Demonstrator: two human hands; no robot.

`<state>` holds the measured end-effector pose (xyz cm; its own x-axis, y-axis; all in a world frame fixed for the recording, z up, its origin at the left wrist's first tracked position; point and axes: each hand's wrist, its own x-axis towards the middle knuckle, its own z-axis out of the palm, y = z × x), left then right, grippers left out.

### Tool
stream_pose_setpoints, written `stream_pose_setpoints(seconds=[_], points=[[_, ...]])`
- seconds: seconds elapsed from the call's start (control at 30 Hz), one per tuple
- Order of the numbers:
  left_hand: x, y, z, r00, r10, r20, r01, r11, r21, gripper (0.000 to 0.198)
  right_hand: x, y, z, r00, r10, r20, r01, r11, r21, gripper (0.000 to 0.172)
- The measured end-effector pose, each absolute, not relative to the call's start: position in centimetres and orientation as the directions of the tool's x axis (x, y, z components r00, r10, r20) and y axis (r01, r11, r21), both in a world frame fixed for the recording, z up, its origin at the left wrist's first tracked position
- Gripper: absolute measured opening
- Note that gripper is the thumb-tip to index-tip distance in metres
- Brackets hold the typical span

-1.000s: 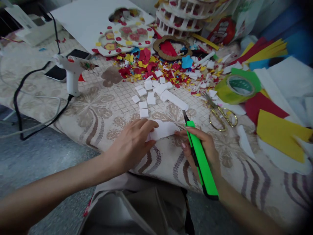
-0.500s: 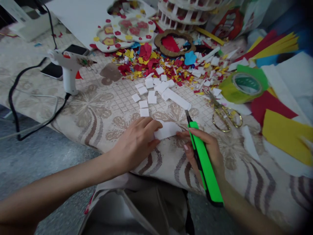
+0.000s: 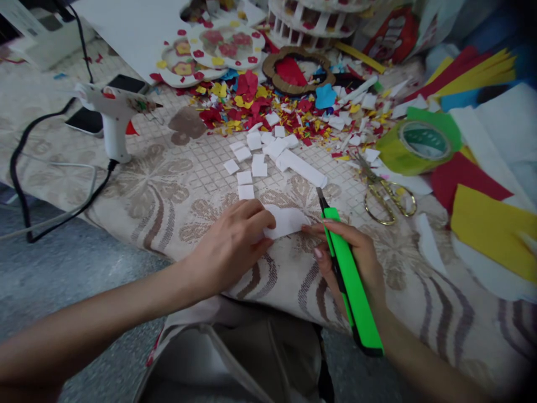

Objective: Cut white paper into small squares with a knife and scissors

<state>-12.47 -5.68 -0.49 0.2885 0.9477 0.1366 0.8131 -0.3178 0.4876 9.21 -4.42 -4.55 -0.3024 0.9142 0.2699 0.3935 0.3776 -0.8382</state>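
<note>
My left hand (image 3: pixel 229 243) pinches the left end of a white foam piece (image 3: pixel 287 221) that lies on the patterned cloth (image 3: pixel 168 190). My right hand (image 3: pixel 356 254) is wrapped round a green utility knife (image 3: pixel 350 282), blade out and pointing away from me, and its fingertips touch the right end of the same piece. Just beyond lie several small white foam squares (image 3: pixel 251 162) and a longer white strip (image 3: pixel 304 169).
A white glue gun (image 3: pixel 111 115) with a black cord stands at the left by a dark phone (image 3: pixel 90 120). Gold scissors (image 3: pixel 384 193), a green tape roll (image 3: pixel 419 145), coloured sheets (image 3: pixel 486 226) and paper scraps (image 3: pixel 268 112) fill the right and back. Decorated white discs (image 3: pixel 218 50) lie behind.
Both hands have stayed on the white foam piece. The view has shifted slightly, and my left fingers have curled a little more over the piece's left end.
</note>
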Motion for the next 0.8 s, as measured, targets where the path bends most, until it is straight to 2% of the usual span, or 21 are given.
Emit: stream_pose_setpoints(seconds=[0.3, 0.5, 0.8], points=[[-13.2, -5.1, -0.1, 0.359, 0.93, 0.08, 0.763, -0.342, 0.548, 0.006, 9.3, -4.5, -4.6, -0.312, 0.916, 0.254, 0.386, 0.366, -0.846, 0.034], [-13.8, -3.5, 0.7, 0.463, 0.887, 0.004, 0.697, -0.366, 0.617, 0.017, 9.4, -4.4, -4.6, -0.322, 0.906, 0.275, 0.389, 0.392, -0.834, 0.035], [-13.7, -0.8, 1.1, 0.539, 0.834, -0.118, 0.725, -0.389, 0.568, 0.017, 9.8, -4.3, -4.9, -0.337, 0.899, 0.279, 0.46, 0.416, -0.784, 0.037]])
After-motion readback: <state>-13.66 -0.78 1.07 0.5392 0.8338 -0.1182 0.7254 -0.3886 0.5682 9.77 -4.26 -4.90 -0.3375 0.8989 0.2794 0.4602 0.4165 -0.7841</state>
